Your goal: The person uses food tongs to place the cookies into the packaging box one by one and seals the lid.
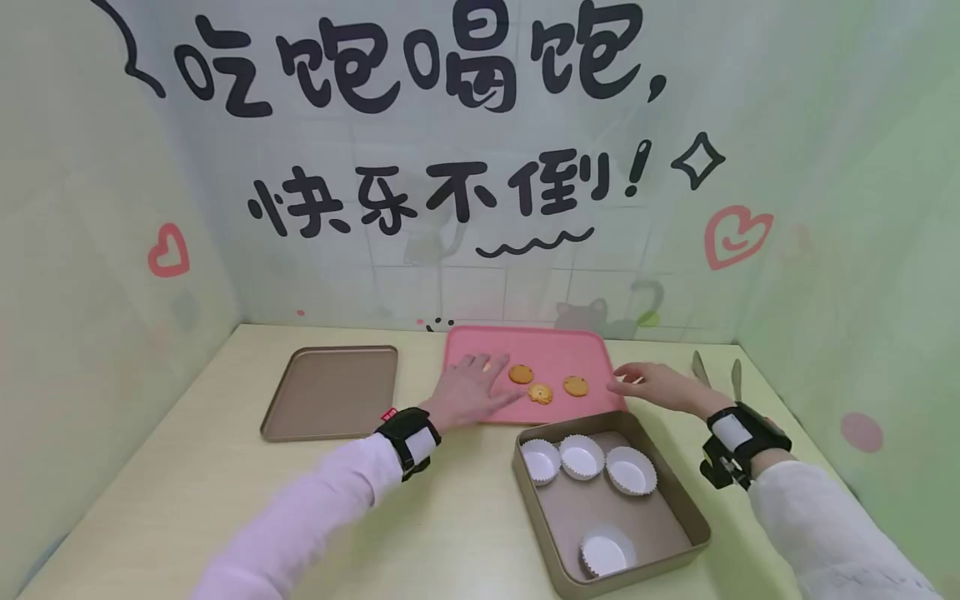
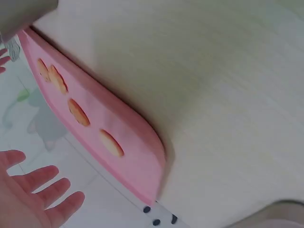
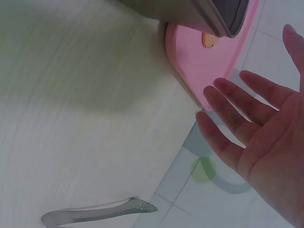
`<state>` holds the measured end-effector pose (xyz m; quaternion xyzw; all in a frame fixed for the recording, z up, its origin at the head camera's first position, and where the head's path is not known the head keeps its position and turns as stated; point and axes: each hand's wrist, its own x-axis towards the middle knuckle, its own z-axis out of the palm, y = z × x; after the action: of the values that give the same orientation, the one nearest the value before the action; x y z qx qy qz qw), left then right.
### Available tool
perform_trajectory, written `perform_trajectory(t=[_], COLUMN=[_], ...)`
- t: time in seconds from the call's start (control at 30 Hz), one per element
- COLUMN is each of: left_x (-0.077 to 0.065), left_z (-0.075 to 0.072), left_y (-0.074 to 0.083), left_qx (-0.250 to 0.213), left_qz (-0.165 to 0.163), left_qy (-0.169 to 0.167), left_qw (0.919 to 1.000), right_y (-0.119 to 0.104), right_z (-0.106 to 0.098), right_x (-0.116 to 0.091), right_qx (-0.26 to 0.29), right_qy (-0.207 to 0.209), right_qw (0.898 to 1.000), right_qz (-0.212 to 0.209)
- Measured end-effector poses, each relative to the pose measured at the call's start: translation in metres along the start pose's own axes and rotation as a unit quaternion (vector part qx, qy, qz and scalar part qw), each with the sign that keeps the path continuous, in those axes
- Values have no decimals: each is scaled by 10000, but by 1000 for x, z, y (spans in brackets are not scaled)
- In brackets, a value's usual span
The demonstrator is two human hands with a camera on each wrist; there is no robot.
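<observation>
At the tray (image 1: 555, 352), left hand (image 1: 468, 392) and right hand (image 1: 662, 387) hover wide, seemingly reaching; gripping it calls for curling both.

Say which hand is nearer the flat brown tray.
Left. The left hand is rightward of the flat brown tray, by the left end of the pink tray; the right hand is farther, by its right end.
</observation>
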<state>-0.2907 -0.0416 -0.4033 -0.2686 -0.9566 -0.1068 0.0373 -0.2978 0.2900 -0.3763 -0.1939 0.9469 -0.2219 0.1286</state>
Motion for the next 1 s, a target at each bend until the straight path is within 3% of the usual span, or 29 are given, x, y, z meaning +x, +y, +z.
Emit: perform_trajectory(t=[0.13, 0.33, 0.6, 1.0], left_x=[-5, -11, -16, -21], left_z=[8, 18, 24, 28], left_y=[21, 37, 39, 34], left_qx=[82, 362, 190, -630], left_qz=[323, 658, 626, 476], left_qy=[-265, -212, -521, -575], left_qw=[9991, 9970, 9965, 9952], right_y=[-3, -4, -2, 3], right_z=[5, 9, 10, 16], right_x=[-3, -4, -6, -9], right_qx=[117, -1, 49, 347], right_qy=[-201, -278, -443, -489], right_qw=[9995, 9986, 9961, 9961], right_qz=[-210, -458, -765, -652])
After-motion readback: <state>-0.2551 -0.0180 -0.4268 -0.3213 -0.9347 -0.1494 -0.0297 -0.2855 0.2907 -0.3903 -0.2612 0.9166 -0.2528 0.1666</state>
